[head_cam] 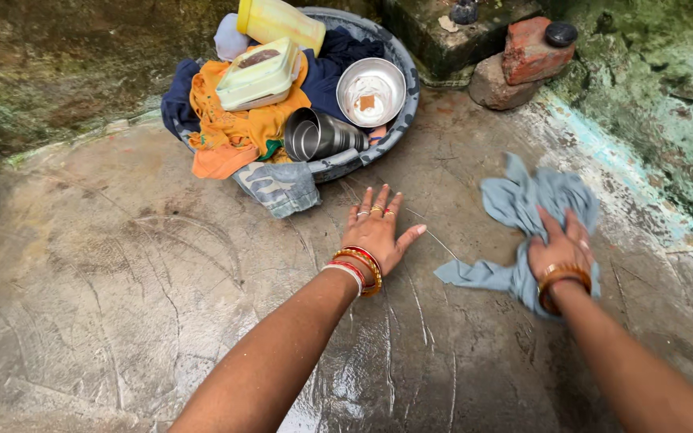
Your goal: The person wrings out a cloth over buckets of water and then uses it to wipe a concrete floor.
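Note:
My left hand (376,229) lies flat on the wet concrete floor (122,273) with its fingers spread, holding nothing; bangles circle the wrist. My right hand (559,245) presses down on a crumpled grey-blue cloth (527,200) spread on the floor at the right, fingers curled into the fabric. A round tub (399,120) stands just beyond my left hand. It holds orange and dark blue clothes, a steel tumbler (314,135) on its side, a steel bowl (371,91) and a pale lidded box (257,74).
A yellow plastic container (281,22) leans at the tub's back. A patterned cloth (278,187) hangs over the tub's front rim. Bricks and stones (523,60) sit at the back right. Mossy walls (667,96) bound the floor at the back and right.

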